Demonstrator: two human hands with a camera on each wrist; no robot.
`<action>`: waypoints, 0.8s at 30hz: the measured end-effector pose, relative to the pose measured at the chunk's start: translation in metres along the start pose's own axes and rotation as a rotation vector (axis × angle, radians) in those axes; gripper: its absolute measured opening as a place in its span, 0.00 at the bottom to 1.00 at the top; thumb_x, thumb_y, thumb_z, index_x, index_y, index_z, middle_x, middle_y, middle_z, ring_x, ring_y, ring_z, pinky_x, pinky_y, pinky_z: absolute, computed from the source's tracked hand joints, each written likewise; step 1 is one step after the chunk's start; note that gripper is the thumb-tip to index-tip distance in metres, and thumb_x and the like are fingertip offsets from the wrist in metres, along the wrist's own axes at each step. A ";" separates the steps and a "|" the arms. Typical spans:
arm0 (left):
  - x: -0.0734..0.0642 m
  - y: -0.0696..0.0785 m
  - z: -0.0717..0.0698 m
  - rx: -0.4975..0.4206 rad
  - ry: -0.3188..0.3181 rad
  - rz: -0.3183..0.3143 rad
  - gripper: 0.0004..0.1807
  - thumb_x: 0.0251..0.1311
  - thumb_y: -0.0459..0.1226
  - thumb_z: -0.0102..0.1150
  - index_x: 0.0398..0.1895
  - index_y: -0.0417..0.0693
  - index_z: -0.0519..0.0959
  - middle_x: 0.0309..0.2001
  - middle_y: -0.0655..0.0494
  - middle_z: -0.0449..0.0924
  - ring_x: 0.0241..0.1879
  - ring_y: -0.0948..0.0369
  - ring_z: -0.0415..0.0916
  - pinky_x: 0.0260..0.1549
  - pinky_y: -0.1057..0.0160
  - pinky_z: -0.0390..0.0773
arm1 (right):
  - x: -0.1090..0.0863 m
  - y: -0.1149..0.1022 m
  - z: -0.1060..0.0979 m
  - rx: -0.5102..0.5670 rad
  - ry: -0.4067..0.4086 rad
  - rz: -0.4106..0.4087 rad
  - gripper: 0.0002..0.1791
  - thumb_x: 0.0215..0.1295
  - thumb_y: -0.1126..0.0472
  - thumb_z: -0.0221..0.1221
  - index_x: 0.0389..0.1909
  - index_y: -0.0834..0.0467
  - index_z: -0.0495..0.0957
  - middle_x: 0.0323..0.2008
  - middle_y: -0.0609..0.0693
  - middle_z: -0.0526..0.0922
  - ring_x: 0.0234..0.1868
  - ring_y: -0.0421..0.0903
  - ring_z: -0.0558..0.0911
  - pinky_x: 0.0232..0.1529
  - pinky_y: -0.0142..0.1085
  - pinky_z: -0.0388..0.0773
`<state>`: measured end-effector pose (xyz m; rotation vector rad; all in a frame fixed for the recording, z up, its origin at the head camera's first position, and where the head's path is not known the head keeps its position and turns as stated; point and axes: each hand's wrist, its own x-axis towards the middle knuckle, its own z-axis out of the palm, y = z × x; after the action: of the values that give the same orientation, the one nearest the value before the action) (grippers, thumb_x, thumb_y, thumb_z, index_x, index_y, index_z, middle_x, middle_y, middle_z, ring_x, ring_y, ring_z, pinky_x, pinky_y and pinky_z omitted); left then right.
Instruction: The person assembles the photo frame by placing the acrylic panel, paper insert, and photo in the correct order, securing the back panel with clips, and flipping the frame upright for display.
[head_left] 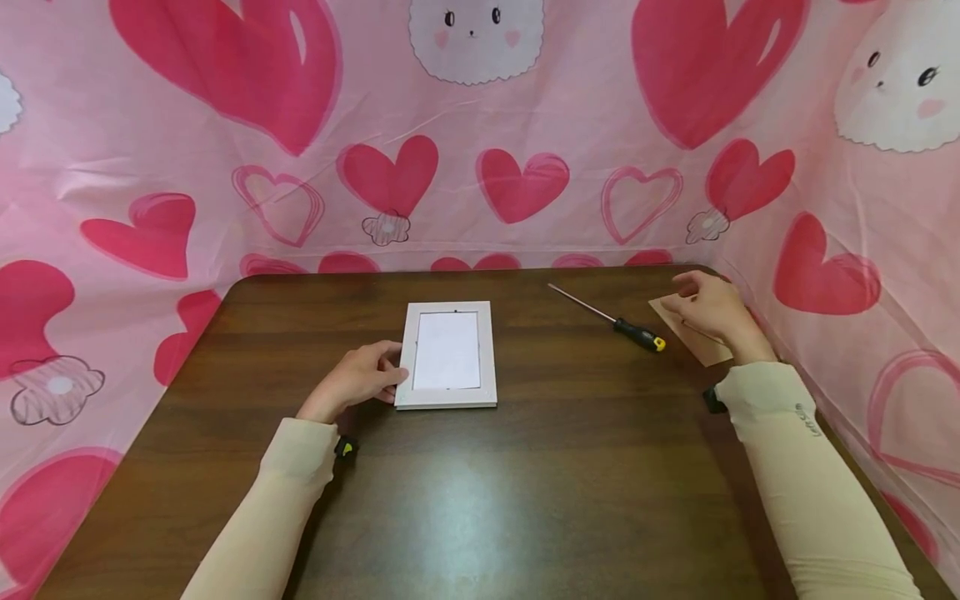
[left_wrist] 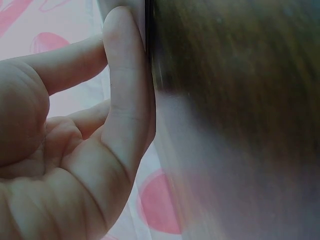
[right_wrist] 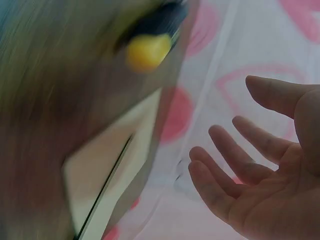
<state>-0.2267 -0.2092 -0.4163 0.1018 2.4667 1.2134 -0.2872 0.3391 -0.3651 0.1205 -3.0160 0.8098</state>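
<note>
A white picture frame (head_left: 447, 398) with a blank white sheet (head_left: 447, 350) inside it lies on the table. My left hand (head_left: 363, 375) holds its left edge between thumb and fingers; the left wrist view shows these fingers (left_wrist: 127, 75) against the frame's side (left_wrist: 137, 12). Over at the right, my right hand (head_left: 708, 310) hovers above a thin tan panel (head_left: 705, 346), its fingers apart and loosely bent. In the right wrist view, that palm (right_wrist: 280, 200) is bare, and the panel (right_wrist: 95, 170) bears a dark slanting line.
Between the frame and the panel lies a screwdriver (head_left: 637, 333) with a black and yellow handle, its shaft toward the back left. The brown wooden table (head_left: 570, 500) is bounded by pink heart-patterned cloth (head_left: 450, 117) at the back and sides.
</note>
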 end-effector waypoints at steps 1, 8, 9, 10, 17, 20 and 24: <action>0.000 0.000 0.000 0.000 0.000 -0.001 0.35 0.73 0.36 0.65 0.78 0.36 0.65 0.40 0.42 0.80 0.31 0.55 0.83 0.38 0.59 0.90 | 0.000 0.009 -0.002 -0.009 -0.006 0.007 0.33 0.77 0.50 0.59 0.70 0.71 0.68 0.59 0.77 0.78 0.59 0.72 0.79 0.58 0.63 0.78; -0.001 -0.001 0.000 -0.001 0.006 -0.005 0.35 0.73 0.36 0.65 0.78 0.37 0.65 0.40 0.42 0.80 0.31 0.55 0.83 0.38 0.59 0.90 | -0.006 0.051 -0.009 -0.091 -0.061 0.061 0.40 0.77 0.49 0.58 0.69 0.81 0.63 0.63 0.82 0.70 0.62 0.77 0.71 0.65 0.70 0.68; -0.001 -0.001 0.000 -0.001 0.007 -0.007 0.35 0.73 0.36 0.66 0.78 0.37 0.65 0.40 0.42 0.80 0.31 0.55 0.83 0.38 0.59 0.90 | -0.007 0.054 -0.010 -0.100 -0.073 0.070 0.40 0.76 0.49 0.59 0.69 0.81 0.63 0.63 0.83 0.69 0.62 0.78 0.70 0.65 0.71 0.68; -0.001 0.000 0.000 -0.001 0.008 -0.009 0.35 0.73 0.36 0.66 0.78 0.37 0.65 0.40 0.42 0.80 0.31 0.55 0.83 0.39 0.59 0.90 | -0.007 0.057 -0.010 -0.111 -0.088 0.082 0.41 0.76 0.49 0.60 0.69 0.82 0.62 0.64 0.83 0.69 0.63 0.78 0.70 0.65 0.71 0.68; -0.002 0.000 0.000 0.004 0.009 -0.016 0.35 0.72 0.37 0.66 0.79 0.38 0.65 0.41 0.42 0.80 0.31 0.55 0.83 0.39 0.59 0.90 | -0.009 0.070 -0.011 -0.200 -0.183 0.131 0.47 0.76 0.45 0.60 0.68 0.86 0.61 0.63 0.86 0.67 0.60 0.79 0.70 0.65 0.71 0.68; -0.002 0.000 0.000 0.002 0.008 -0.014 0.35 0.73 0.37 0.66 0.79 0.38 0.65 0.40 0.42 0.80 0.31 0.55 0.83 0.39 0.59 0.90 | -0.009 0.073 -0.011 -0.210 -0.200 0.149 0.47 0.76 0.44 0.59 0.67 0.87 0.61 0.63 0.86 0.67 0.58 0.79 0.70 0.64 0.71 0.68; -0.001 0.000 0.000 0.001 0.006 -0.009 0.35 0.73 0.36 0.65 0.78 0.37 0.65 0.40 0.42 0.80 0.31 0.55 0.83 0.39 0.59 0.90 | -0.008 0.077 -0.011 -0.230 -0.206 0.150 0.46 0.76 0.45 0.58 0.66 0.88 0.62 0.62 0.86 0.67 0.57 0.79 0.70 0.64 0.72 0.67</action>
<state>-0.2254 -0.2096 -0.4157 0.0879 2.4709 1.2101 -0.2852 0.4114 -0.3939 -0.0277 -3.3190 0.4779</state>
